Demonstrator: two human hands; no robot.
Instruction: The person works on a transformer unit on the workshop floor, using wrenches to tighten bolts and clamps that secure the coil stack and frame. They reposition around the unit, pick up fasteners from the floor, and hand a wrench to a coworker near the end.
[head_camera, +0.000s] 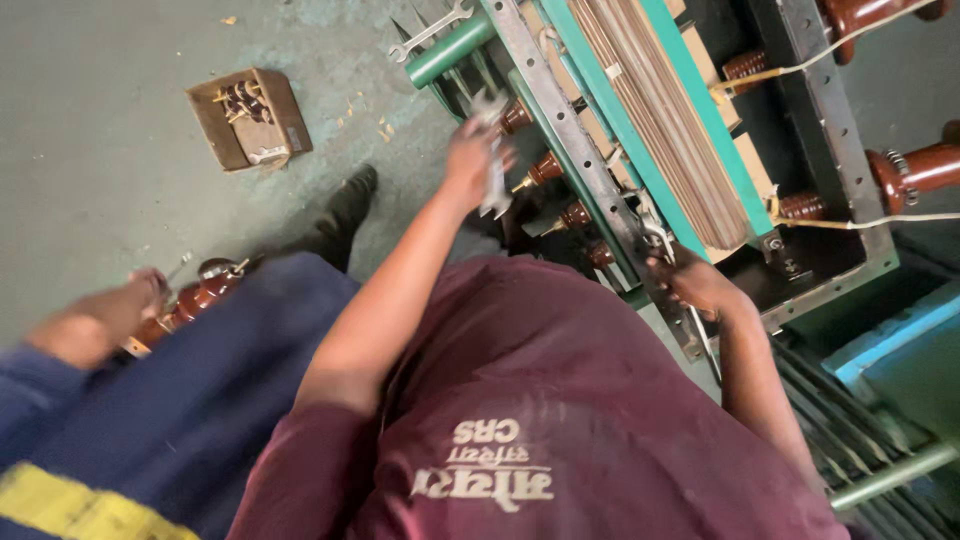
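Your left hand (472, 160) is closed around a silver spanner (492, 150), which stands nearly upright at the left edge of the transformer frame, just beside the far end of a row of small brown bushings (545, 170); motion blur hides exactly where its jaws sit. Your right hand (700, 285) lies at the near end of the grey steel rail (570, 140) with its fingers curled against the rail's edge beside some silvery hardware, and you cannot tell whether they actually grip anything. The rail runs diagonally from far left to near right, and the bushings jut out from under it towards you, so the gap between your two hands is narrow and lined with hard edges. Behind the rail sits the banded winding block (660, 110) in its green frame. A green pipe (450, 50) sticks out at the far left corner, with a second spanner (430, 30) lying just past it. On the right, large brown insulators (915, 170) and thin wires crowd the tank edge. Open room lies to the left, on the grey floor (100, 150), where a cardboard box (250, 118) of small parts rests. Near left, another person's hand (100, 320) holds a brown insulator (200, 285).
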